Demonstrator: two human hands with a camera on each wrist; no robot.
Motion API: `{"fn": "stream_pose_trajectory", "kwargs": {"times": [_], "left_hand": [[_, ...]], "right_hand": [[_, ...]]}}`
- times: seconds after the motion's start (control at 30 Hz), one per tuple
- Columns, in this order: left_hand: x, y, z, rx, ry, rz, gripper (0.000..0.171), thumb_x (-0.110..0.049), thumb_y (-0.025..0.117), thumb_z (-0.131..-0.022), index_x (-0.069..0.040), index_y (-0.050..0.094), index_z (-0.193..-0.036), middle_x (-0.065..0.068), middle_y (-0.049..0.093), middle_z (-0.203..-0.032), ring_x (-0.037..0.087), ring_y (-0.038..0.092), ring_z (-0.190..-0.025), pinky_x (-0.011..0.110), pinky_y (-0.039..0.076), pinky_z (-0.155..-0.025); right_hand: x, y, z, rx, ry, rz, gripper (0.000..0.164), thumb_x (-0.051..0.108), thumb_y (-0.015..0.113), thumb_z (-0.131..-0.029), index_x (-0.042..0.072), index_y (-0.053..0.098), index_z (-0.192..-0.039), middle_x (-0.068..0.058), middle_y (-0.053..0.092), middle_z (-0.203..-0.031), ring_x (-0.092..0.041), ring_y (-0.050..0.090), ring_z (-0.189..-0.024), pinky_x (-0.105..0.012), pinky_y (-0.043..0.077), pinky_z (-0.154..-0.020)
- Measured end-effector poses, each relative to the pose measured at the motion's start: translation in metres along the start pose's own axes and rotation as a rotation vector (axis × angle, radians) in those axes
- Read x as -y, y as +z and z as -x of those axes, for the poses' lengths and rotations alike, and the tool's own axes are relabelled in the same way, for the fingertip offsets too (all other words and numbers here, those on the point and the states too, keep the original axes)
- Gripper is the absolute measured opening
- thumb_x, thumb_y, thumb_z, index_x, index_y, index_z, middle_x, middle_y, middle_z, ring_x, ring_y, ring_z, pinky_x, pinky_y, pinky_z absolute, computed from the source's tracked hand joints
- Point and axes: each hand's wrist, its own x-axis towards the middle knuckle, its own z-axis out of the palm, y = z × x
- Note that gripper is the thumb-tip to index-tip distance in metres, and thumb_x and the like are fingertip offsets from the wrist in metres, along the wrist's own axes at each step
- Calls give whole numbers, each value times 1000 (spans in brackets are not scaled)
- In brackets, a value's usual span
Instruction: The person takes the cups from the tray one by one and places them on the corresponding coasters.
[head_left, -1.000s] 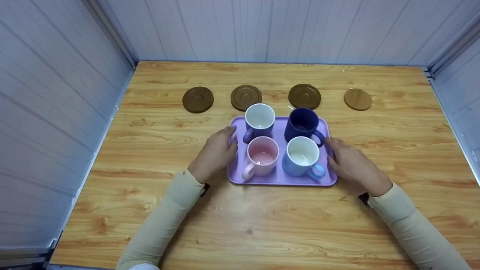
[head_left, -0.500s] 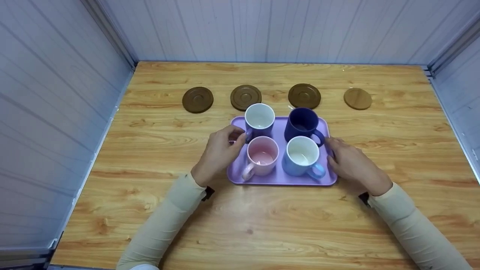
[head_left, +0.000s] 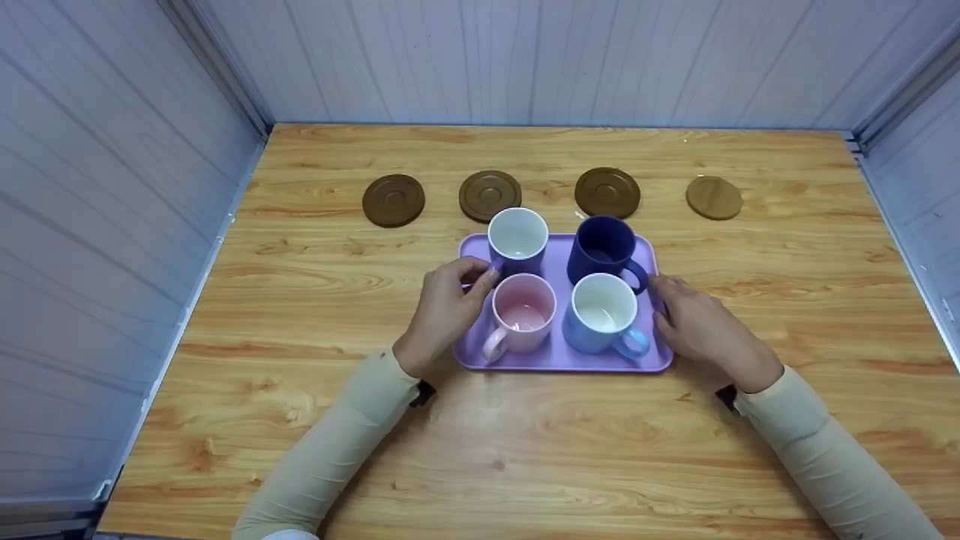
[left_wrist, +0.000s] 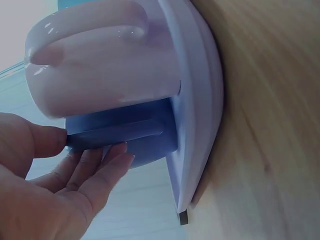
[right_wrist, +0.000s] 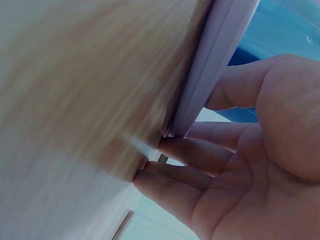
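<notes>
At the back left of a lilac tray (head_left: 555,361) stands a purple mug (head_left: 519,238) with a white inside. My left hand (head_left: 444,307) pinches its handle (left_wrist: 117,134) between thumb and fingers, as the left wrist view shows. In front of it sits a pink mug (head_left: 524,311), its handle toward me. My right hand (head_left: 701,322) grips the tray's right edge, the thumb over the rim and fingertips low on the outer side by the table. Near that hand are a navy mug (head_left: 604,247) at the back and a light blue mug (head_left: 602,312) in front.
Behind the tray lies a row of round coasters: dark brown ones at the left (head_left: 394,200), the middle (head_left: 490,196) and the right (head_left: 607,192), and a lighter wooden one (head_left: 714,197) at the far right. Pale panel walls (head_left: 495,60) border the wooden table (head_left: 510,450).
My left hand has moved right from the tray's left edge to the purple mug's handle and has taken hold of it. The right hand has stayed at the tray's right edge.
</notes>
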Motion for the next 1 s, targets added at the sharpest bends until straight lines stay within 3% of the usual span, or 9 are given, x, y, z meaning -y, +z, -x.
{"fn": "stream_pose_trajectory", "kwargs": {"times": [0.4, 0.8, 1.0], "left_hand": [[5, 4, -2, -13, 26, -2, 14, -9, 67, -100, -1, 78, -103, 6, 77, -96, 19, 73, -97, 34, 60, -87], [4, 6, -5, -71, 21, -51, 10, -2, 69, -96, 0, 79, -98, 6, 78, -92, 16, 71, -90, 31, 59, -79], [5, 4, -4, -103, 2, 22, 14, 1, 69, -95, -2, 82, -101, 5, 80, -91, 13, 73, -88, 29, 60, -78]], "right_hand": [[1, -1, 0, 25, 18, -1, 54, 10, 58, -99, -9, 46, -148, -33, 55, -143, -49, 56, -130, -63, 45, -107], [0, -1, 0, -13, -8, 2, 53, 7, 57, -97, -10, 48, -146, -34, 55, -142, -52, 52, -132, -63, 43, -109], [0, -1, 0, -3, 1, 15, 53, 9, 57, -97, -10, 48, -147, -35, 53, -145, -55, 48, -135, -64, 40, -112]]}}
